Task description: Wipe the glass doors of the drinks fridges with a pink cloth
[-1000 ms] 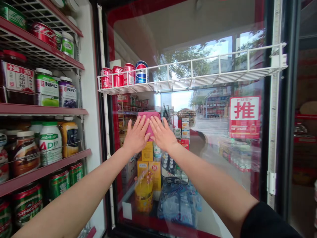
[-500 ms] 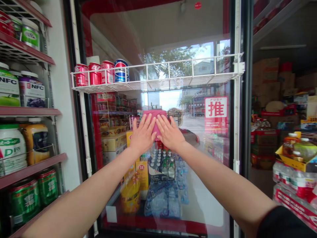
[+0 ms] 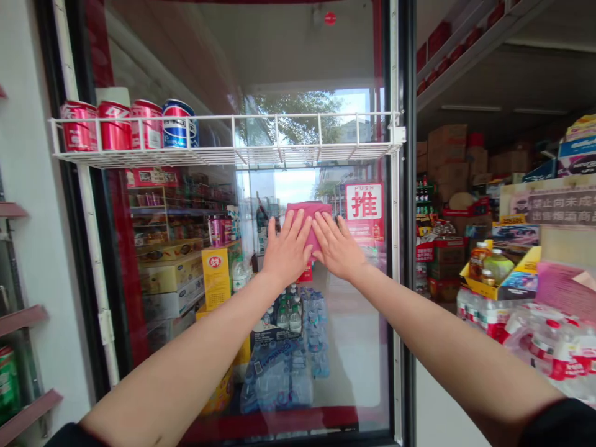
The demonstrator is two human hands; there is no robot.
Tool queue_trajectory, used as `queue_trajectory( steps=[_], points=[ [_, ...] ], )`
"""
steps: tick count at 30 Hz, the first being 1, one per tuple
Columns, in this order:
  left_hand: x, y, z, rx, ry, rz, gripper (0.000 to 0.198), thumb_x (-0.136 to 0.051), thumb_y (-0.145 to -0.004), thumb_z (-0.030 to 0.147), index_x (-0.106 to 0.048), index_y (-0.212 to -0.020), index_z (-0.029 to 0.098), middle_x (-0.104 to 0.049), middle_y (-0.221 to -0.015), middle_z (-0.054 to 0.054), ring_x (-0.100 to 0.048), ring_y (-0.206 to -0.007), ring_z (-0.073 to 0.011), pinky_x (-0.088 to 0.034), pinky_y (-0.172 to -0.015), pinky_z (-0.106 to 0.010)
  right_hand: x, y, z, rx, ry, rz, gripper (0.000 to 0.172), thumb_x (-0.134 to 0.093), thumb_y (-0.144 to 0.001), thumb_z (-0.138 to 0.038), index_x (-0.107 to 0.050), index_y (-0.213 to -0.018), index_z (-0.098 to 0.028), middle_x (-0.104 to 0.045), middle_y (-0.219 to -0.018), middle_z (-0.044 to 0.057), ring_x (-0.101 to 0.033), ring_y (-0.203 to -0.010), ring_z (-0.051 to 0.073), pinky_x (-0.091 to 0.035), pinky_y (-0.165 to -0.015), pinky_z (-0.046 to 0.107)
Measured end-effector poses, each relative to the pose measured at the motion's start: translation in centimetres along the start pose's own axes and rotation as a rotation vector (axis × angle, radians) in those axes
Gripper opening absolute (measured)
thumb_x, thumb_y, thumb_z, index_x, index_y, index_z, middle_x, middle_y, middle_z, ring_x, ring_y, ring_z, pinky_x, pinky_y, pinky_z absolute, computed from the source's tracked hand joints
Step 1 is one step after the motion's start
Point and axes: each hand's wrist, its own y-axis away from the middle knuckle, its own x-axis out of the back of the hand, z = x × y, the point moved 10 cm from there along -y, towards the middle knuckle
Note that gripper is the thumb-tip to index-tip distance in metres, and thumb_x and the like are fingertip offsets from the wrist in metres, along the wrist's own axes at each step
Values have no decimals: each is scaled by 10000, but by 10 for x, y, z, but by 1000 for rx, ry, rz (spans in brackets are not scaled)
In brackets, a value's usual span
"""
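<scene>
My left hand point(image 3: 287, 251) and right hand point(image 3: 338, 247) were raised in front of me, both palms flat and fingers spread, neither of them closed in a grip. The two hands stood side by side, just apart, with a pink cloth point(image 3: 308, 214) pinned under them against a glass door point(image 3: 354, 354). The cloth's upper edge showed above my fingers, and a fold of it ran down between my palms. As far as I could tell, it lay on the near face of the glass, though I couldn't see how much of it sat under each palm.

Above my hands, a wire rack point(image 3: 223, 155) held red cans point(image 3: 114, 127) and a blue can point(image 3: 179, 124). To the right of the cloth was a red push sign point(image 3: 364, 202), and through the glass I could see a yellow box point(image 3: 215, 273) and water bottles point(image 3: 274, 385).

For this hold, flat fingers were the right choice: they spread the pressure evenly across the cloth and kept it from bunching. Keeping both palms level and my wrists straight would help hold it firm against the glass, away from the rack's edge.
</scene>
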Motion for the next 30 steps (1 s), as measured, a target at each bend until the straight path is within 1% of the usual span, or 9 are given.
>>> queue_trajectory(
  steps=[5,9,13,16,19,22,25,28,30],
  points=[
    [-4,-19,37,-32,53,14,735,-427,-1086,417,-273,-1762,174,-153,-1867,-115,-149,-1744,-354,-71,-1373,-734,8,23,32,-20,45,-50,871,-594,-1065,-422,-252,-1739,11,-210,-1833,251,-209,-1716,424,-175,-1390,674],
    [-5,-33,66,-70,86,26,731,-416,-1085,413,-279,-1760,166,-164,-1867,-116,-156,-1740,-365,-54,-1371,-741,13,40,55,-55,61,-83,876,-605,-1060,-410,-261,-1728,40,-191,-1831,270,-189,-1719,431,-177,-1401,634],
    [-5,-48,90,-93,114,29,734,-422,-1075,398,-283,-1760,173,-184,-1865,-120,-167,-1737,-366,-55,-1376,-732,22,54,76,-96,58,-97,848,-606,-1060,-395,-304,-1705,66,-218,-1815,302,-201,-1716,433,-190,-1399,624],
    [-6,-57,107,-101,130,27,718,-405,-1078,388,-298,-1757,179,-188,-1866,-115,-170,-1737,-362,-75,-1378,-727,31,61,90,-122,77,-97,733,-551,-1086,-335,-380,-1673,71,-294,-1787,316,-281,-1691,434,-229,-1390,628],
    [-9,-64,126,-107,138,22,689,-371,-1088,364,-319,-1753,193,-189,-1866,-98,-171,-1739,-346,-104,-1383,-711,38,68,104,-147,131,-99,596,-480,-1094,-209,-477,-1622,68,-413,-1731,320,-405,-1635,442,-284,-1371,639],
    [-14,-68,143,-104,138,18,681,-354,-1084,308,-316,-1753,185,-178,-1867,-89,-168,-1741,-338,-152,-1383,-701,40,77,113,-182,166,-86,547,-418,-1076,-106,-529,-1577,83,-483,-1681,330,-459,-1604,437,-317,-1360,647],
    [-20,-69,154,-94,132,22,695,-350,-1084,289,-269,-1764,173,-139,-1871,-81,-127,-1749,-338,-173,-1380,-712,36,90,114,-211,136,-32,572,-364,-1075,-81,-481,-1611,82,-430,-1715,331,-360,-1664,416,-302,-1367,666],
    [-25,-65,156,-94,130,27,695,-340,-1095,317,-239,-1772,197,-119,-1871,-56,-81,-1757,-309,-134,-1399,-699,26,103,107,-222,77,18,651,-373,-1083,-111,-304,-1714,38,-327,-1775,311,-182,-1730,380,-301,-1367,680],
    [-29,-60,154,-102,131,27,691,-348,-1099,338,-243,-1772,221,-127,-1870,-39,-78,-1758,-286,-111,-1413,-674,18,110,98,-221,70,27,721,-412,-1085,-142,-183,-1749,23,-284,-1793,310,-114,-1739,387,-322,-1358,682]
  ],
)
